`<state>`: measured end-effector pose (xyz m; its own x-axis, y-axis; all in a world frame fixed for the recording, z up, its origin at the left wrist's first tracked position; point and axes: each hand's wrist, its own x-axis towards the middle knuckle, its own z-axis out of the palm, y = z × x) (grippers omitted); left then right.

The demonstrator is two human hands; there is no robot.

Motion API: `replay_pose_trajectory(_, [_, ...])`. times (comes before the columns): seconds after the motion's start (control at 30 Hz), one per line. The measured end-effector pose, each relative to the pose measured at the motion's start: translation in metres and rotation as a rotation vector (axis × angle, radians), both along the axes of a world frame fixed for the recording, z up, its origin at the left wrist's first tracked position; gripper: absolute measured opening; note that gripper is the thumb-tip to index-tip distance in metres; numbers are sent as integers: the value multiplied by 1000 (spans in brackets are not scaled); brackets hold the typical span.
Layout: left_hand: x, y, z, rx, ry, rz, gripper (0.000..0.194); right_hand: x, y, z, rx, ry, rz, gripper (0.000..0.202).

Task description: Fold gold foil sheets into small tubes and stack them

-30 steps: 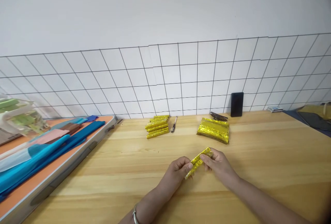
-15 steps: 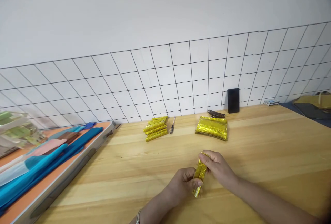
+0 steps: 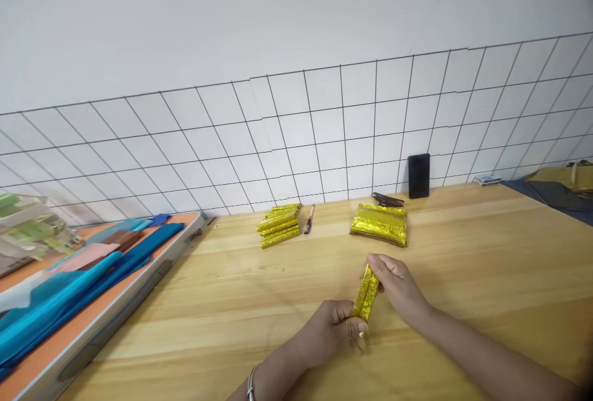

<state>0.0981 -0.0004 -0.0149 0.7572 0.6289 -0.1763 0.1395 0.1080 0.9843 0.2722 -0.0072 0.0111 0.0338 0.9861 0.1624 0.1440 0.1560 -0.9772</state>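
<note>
A shiny gold foil strip (image 3: 365,295), folded narrow with a crease along its length, is held at both ends above the wooden table (image 3: 222,333). My left hand (image 3: 336,327) pinches its lower end between thumb and fingers. At the upper end, my right hand (image 3: 391,277) grips the foil, the thumb on top. Several narrow gold folded pieces (image 3: 278,226) lie in a pile beyond my hands. To the right of them rests a stack of wider gold foil packets (image 3: 378,224).
A pen (image 3: 309,220) lies between the gold piles. Behind the packets are a black hair clip (image 3: 388,199) and a black phone (image 3: 419,176) leaning on the wall. At the left, an orange-topped surface (image 3: 139,277) bears blue, pink and brown sheets.
My right hand has moved slightly up and away, and more of the gold strip shows between my hands. Both hands still hold it. The view has tilted slightly.
</note>
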Motion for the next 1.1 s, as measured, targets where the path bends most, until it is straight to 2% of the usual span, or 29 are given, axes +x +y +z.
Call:
replay_pose_trajectory(0.17, [1,0,-4,-32,-2,66,49,3,4,0,3,17,-15,45])
replay_pose_trajectory(0.37, [1,0,-1,-61,-10,24,50,4,4,2,11,20,2,45])
replay_pose_trajectory(0.57, [-1,0,-10,3,13,27,51,6,6,10,-16,58,5,48])
replay_pose_trajectory(0.7, [1,2,-13,1,-9,86,50,3,8,2,-35,157,53,40])
replay_pose_trajectory(0.8, [2,4,-13,-4,-49,143,48,-7,5,-9,-96,227,167,36])
replay_pose_trajectory(0.9, [2,5,-13,-9,-65,147,48,-16,1,-17,-169,265,287,38])
replay_pose_trajectory(1.1, [2,3,-10,-33,-47,128,49,-11,2,-10,-135,238,205,39])
